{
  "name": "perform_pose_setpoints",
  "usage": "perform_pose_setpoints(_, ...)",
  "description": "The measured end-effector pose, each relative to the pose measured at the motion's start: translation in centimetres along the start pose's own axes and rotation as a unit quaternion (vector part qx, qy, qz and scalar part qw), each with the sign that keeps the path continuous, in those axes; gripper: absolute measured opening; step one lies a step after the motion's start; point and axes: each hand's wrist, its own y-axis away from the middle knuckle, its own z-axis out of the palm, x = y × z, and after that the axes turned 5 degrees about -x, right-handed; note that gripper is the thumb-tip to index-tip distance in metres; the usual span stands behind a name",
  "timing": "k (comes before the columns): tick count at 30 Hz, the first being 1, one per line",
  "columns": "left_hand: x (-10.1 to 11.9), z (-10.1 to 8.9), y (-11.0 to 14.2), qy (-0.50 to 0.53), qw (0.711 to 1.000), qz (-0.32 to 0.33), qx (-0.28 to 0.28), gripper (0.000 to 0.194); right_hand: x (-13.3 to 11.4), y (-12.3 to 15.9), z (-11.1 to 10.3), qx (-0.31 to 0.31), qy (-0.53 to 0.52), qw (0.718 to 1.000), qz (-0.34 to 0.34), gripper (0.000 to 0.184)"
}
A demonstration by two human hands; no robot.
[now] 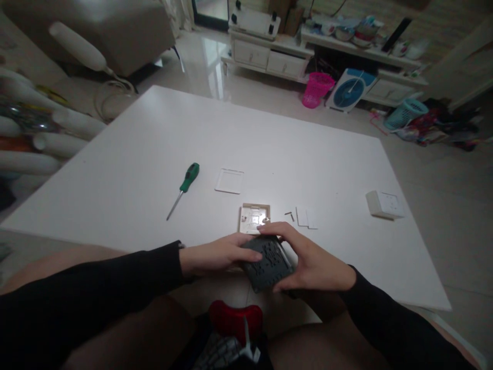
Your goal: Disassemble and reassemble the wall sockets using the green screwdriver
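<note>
Both hands grip a wall socket panel [265,263], its dark slotted back turned up, near the table's front edge. My left hand [227,254] clasps its left side, thumb on top. Around the far and right edges curl the fingers and thumb of my right hand [308,257]. Just beyond lies an open white mounting box [254,218], partly covered by my fingers. To its right are a few small screws [290,216] and thin white cover plates [306,218]. A thin white cover frame [229,181] rests farther back, left of the box.
A green-handled screwdriver [184,189] lies left on the white table [300,149]. Near the right edge sits a white socket box [384,204]. Past the table are a pink basket [316,90], a blue fan [351,91] and low white cabinets [269,59].
</note>
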Motion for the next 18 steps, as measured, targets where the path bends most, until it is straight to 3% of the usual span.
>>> perform_pose_setpoints(3, -0.6, 0.0, -0.1, -0.004, 1.0, 0.02, 0.0, 0.035, 0.6, 0.5, -0.9, 0.013, -0.031, 0.998, 0.048, 0.091)
perform_pose_setpoints(7, -1.5, 0.3, 0.4, 0.001, 0.999, 0.035, 0.019, 0.034, 0.4, 0.8, -1.9, 0.007, -0.08, 0.995, 0.064, 0.06)
perform_pose_setpoints(10, -2.3, 0.8, 0.8, 0.018, 1.0, 0.01, 0.0, 0.049, -0.5, 0.6, -2.0, -0.044, -0.099, 0.992, 0.068, 0.032)
perform_pose_setpoints(13, -2.6, 1.3, 1.0, 0.011, 1.0, -0.002, -0.011, 0.043, -1.3, 0.3, -1.7, -0.085, -0.121, 0.987, 0.067, 0.015)
perform_pose_setpoints(15, -2.4, 1.3, 0.9, 0.009, 1.0, 0.013, 0.0, 0.036, -1.3, 0.0, -1.3, -0.068, -0.124, 0.988, 0.066, 0.012)
perform_pose_setpoints(18, -1.9, 1.0, 0.5, 0.016, 0.996, 0.067, 0.065, 0.038, -0.6, -0.4, -0.3, -0.005, -0.13, 0.988, 0.086, 0.018)
